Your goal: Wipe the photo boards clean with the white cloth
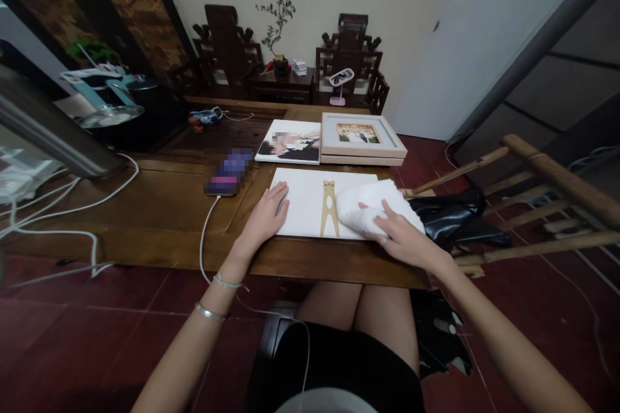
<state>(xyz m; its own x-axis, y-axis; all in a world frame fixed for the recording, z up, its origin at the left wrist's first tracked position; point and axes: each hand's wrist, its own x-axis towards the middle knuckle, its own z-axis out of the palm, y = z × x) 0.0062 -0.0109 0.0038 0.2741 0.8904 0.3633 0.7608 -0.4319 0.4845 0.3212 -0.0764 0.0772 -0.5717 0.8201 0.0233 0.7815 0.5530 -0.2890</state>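
Note:
A flat white panel (301,203) lies on the wooden table in front of me, probably the back of a picture, since a tan two-legged stand piece (329,211) runs down its middle. My left hand (269,210) rests on the panel's left edge with the fingers stretched out. On the right side, my right hand (398,232) grips a white cloth (361,210), which is bunched against the panel and covers its right part. Just beyond the panel is a photo print (290,142), and beside that stands a stack of pale wooden picture frames (363,135).
A phone (228,171) on a white charging cable (202,245) lies to the left on the table (310,264). Farther left are a pot with a glass lid (111,117) and tangled white cables. A bamboo chair (547,193) with a black bag (450,213) stands at the right.

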